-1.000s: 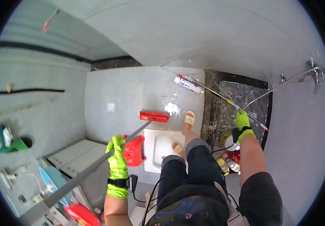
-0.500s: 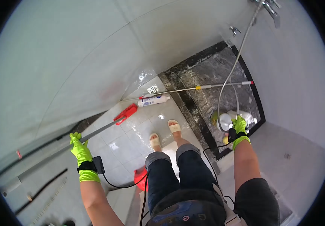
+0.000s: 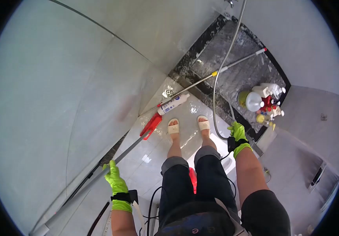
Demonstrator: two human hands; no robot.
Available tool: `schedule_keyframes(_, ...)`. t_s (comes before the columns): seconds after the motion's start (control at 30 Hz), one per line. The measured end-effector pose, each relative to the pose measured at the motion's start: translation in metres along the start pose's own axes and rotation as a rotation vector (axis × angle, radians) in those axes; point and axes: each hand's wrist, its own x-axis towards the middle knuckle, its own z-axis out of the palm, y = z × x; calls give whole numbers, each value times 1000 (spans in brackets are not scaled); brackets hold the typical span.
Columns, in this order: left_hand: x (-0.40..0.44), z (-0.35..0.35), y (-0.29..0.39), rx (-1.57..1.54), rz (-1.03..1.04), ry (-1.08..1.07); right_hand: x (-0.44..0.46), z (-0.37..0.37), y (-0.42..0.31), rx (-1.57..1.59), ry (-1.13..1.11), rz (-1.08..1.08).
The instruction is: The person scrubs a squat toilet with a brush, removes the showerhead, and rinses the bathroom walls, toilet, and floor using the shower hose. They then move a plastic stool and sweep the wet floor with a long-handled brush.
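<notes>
My left hand (image 3: pixel 115 179), in a green glove, is closed round the grey pole of a red brush (image 3: pixel 151 126), whose head rests on the tiled floor near the wall. The green-gloved right hand (image 3: pixel 238 133) grips the shower head at the end of a metal hose (image 3: pixel 215 92); the hose loops up to the wall tap. A white bottle (image 3: pixel 173 104) lies on the floor just beyond the brush head. Beside it, a long thin pole with a yellow joint (image 3: pixel 215 73) stretches onto the dark stone floor section.
Several cleaning bottles and a clear jug (image 3: pixel 254 101) stand at the right of the dark stone area (image 3: pixel 232 59). A floor drain (image 3: pixel 168 92) is near the white bottle. A squat toilet (image 3: pixel 220 151) and a red plastic item (image 3: pixel 193 180) lie behind my legs.
The view has swung round toward the wall and the stone area. My feet now stand side by side, and the brush head has moved next to the white bottle. Both hands keep their holds.
</notes>
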Motion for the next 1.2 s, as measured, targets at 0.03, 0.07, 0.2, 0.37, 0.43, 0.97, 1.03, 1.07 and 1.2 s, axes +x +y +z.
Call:
schedule_keyframes(0.03,4,2,-6,87,-16,-34,-4,13,6,19,-10,28)
schedule_keyframes(0.07,6,9,-9,106,-56,-31,-7,24,11,46,-43,43)
schedule_keyframes(0.2,27,30,-40,290,-328,-161,0,48,31,26,-21,66)
schedule_keyframes(0.37,-9,120,-65,563,-346,-769,-4,97,45,-23,-196,49)
schedule_keyframes(0.43,-27,169,-93,698,331,-1048,-2,132,62,173,-329,42)
schedule_keyframes(0.97,-14,339,-240,-30,-368,-1116,68,265,45,297,-615,48)
schedule_keyframes(1.03,-9,337,-230,-65,-493,-1034,68,278,52,292,-613,28)
schedule_keyframes(1.07,-5,339,-228,-10,-583,-1002,64,286,53,353,-600,76)
schedule_keyframes(1.2,19,318,-290,231,-679,-933,49,307,79,565,-604,112)
